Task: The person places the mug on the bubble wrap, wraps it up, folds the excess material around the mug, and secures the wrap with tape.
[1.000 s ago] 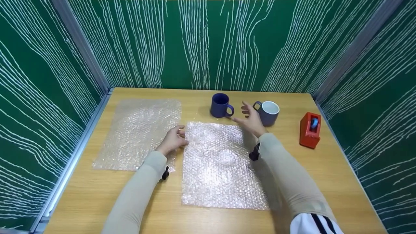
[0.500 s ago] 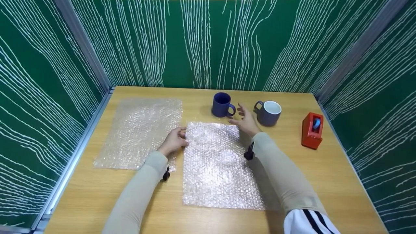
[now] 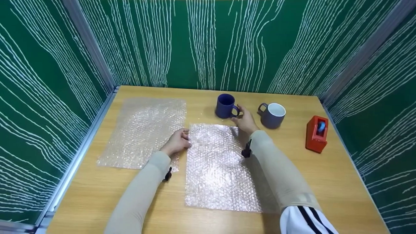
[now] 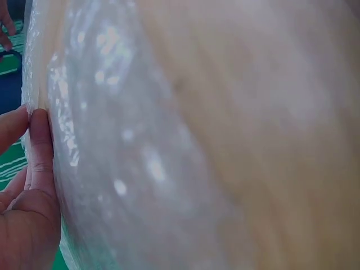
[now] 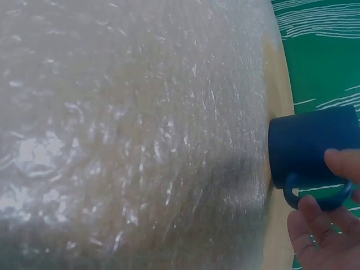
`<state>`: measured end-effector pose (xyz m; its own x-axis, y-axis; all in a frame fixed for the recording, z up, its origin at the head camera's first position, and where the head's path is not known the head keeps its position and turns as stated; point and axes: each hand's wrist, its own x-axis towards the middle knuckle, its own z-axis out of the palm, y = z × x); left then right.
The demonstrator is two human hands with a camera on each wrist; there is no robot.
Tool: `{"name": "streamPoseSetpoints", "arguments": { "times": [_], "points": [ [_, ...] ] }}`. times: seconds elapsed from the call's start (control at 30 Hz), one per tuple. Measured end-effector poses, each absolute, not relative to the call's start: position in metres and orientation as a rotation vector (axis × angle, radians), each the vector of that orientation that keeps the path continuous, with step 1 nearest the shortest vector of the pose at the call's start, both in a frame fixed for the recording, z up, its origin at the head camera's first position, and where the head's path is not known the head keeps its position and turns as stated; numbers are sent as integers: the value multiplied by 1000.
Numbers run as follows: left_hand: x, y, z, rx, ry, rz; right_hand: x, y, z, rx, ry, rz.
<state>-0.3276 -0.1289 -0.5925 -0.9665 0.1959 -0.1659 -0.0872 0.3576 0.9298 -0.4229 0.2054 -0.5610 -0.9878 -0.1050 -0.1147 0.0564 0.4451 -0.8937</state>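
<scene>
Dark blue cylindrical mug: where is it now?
In the head view, the mug stands just right of centre, beyond the nearer clear bubble-wrap sheet, with the right hand at its handle.

The hand [image 5: 329, 239] touches the handle [image 5: 333, 201] of a blue mug [image 5: 306, 146].

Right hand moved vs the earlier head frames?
Yes. Right hand has moved leftward, closer to the navy mug, judged against the grey mug standing on the table.
</scene>
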Motion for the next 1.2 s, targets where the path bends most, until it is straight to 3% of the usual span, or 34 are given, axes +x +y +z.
{"name": "streamPoseSetpoints", "arguments": {
  "times": [0.5, 0.9, 1.2],
  "points": [
    [-332, -128, -596, 85, 2375, 1615, -423, 212, -567, 36, 2533, -1682],
    [-332, -134, -592, 116, 2341, 1653, -414, 229, -564, -135, 2603, -1686],
    [-335, -132, -597, 98, 2377, 1610, -416, 230, -557, 13, 2543, -1666]
  ]
}}
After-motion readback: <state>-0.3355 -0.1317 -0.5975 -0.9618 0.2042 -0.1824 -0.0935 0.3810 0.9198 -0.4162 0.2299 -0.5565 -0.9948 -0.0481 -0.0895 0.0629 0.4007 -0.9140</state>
